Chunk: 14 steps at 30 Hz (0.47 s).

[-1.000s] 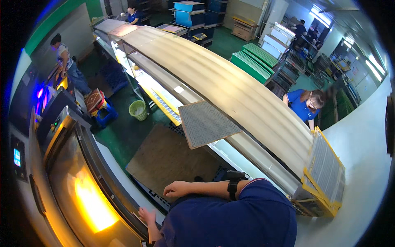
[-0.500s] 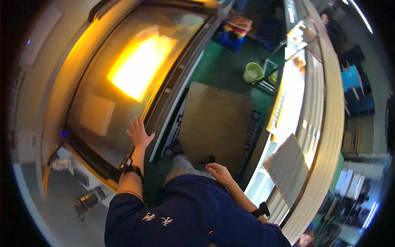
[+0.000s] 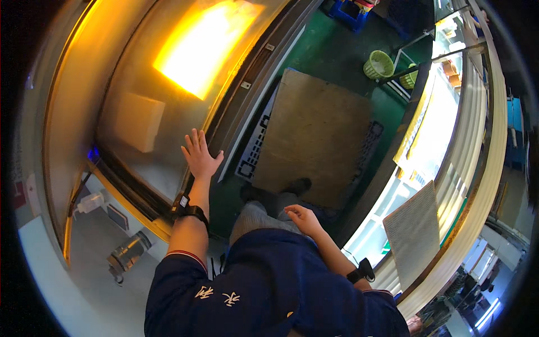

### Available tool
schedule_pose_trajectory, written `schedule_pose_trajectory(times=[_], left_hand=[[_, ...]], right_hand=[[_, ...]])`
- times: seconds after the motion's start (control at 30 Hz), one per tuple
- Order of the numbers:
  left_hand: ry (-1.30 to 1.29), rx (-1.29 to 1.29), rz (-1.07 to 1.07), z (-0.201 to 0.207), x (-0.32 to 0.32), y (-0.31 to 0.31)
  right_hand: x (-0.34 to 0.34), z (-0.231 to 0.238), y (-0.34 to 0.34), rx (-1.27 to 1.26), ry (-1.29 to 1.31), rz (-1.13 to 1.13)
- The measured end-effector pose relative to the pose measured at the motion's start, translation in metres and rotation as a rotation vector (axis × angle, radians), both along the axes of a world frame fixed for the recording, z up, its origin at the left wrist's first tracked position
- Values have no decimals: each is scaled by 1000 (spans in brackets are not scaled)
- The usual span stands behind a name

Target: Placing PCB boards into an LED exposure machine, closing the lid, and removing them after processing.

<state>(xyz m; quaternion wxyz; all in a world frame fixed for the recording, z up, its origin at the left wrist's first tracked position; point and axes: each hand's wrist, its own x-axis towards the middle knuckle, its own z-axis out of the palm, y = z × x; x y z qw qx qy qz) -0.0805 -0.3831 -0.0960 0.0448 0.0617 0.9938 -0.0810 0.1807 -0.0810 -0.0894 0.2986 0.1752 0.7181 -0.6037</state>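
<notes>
With fingers spread, my left hand (image 3: pixel 203 157) is at the dark inner edge of a large machine with a smooth, see-through panel (image 3: pixel 135 78). Whether it presses on the frame or hovers just over it, I cannot tell. Bright yellow light (image 3: pixel 210 48) glows in the panel, and a pale rectangular patch (image 3: pixel 140 121) shows nearer my hand. My right hand (image 3: pixel 304 220) is in front of my waist, its fingers curled in; the palm is hidden, so anything held there does not show. It touches neither the machine nor the bench.
A brown board (image 3: pixel 314 135) lies on the green floor under my feet. To the right runs a brightly lit bench (image 3: pixel 429 123) with a grey ribbed sheet (image 3: pixel 415 230) leaning on it. Green baskets (image 3: pixel 378 65) stand farther off. A cylindrical fitting (image 3: pixel 129 251) is at lower left.
The view has shifted, so the machine and floor appear moved. My left hand stays spread at the machine's edge. My right hand stays curled by my waist.
</notes>
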Motion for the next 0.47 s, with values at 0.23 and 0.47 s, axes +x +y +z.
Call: schedule_pose_trajectory(times=[0.23,0.47], left_hand=[[11,0,-15,1,4,-6],[16,70,-39,-15,8,-18]], right_hand=[[-20,5,-38,6,34,44],[-33,-92,-91,-77,187,68]])
